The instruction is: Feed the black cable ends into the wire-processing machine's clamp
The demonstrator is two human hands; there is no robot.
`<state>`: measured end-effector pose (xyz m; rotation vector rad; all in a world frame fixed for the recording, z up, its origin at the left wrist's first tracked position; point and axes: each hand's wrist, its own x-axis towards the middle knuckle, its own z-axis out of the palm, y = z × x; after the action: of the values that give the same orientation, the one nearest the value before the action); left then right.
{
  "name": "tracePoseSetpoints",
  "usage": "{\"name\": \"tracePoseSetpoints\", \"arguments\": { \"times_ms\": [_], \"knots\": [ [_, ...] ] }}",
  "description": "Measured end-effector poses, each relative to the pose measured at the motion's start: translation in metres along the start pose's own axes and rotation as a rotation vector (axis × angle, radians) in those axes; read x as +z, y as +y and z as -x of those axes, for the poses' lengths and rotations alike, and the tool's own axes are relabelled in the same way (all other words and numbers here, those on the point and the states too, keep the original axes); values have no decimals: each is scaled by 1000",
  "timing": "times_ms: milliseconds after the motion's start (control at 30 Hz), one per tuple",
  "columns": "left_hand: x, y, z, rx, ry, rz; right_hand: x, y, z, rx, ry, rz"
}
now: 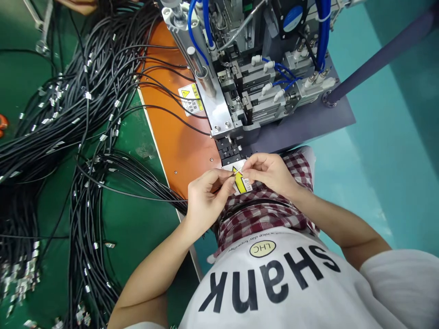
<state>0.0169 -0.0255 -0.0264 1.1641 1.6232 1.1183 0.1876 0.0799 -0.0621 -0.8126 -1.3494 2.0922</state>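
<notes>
Near the front end of the machine, my left hand [209, 192] is closed on a black cable [154, 199], which trails left toward the bundles. My right hand [267, 171] pinches at the cable's pale tip [237, 172], fingertips close to those of my left hand. What exactly sits between the right fingers is too small to make out. Under the fingertips lies a white label with a yellow arrow [241, 183]. Just beyond it is the machine's black feed block [229, 150]. Several black cables run from the left into the side of the machine [219, 107].
Large bundles of black cables [103, 91] with silvery tags cover much of the green table [137, 237]. An orange plate [171, 160] carries a warning label [191, 99]. Wrenches [43, 34] lie top left. A dark post [377, 55] slants at right. Part of another person's hand [80, 5] shows at the top.
</notes>
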Motion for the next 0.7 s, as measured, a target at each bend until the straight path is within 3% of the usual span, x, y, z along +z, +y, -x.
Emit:
{"name": "tracePoseSetpoints", "arguments": {
  "times_ms": [200,367,567,700],
  "knots": [
    [3,-5,-4,-33,-8,168,9,2,3,-152,83,203],
    [4,4,-13,-80,-57,296,10,-2,5,-315,73,455],
    [10,8,-19,-158,24,413,11,-4,6,-334,70,599],
    [5,9,-19,-206,-57,381,11,-5,8,-355,98,663]
  ]
}}
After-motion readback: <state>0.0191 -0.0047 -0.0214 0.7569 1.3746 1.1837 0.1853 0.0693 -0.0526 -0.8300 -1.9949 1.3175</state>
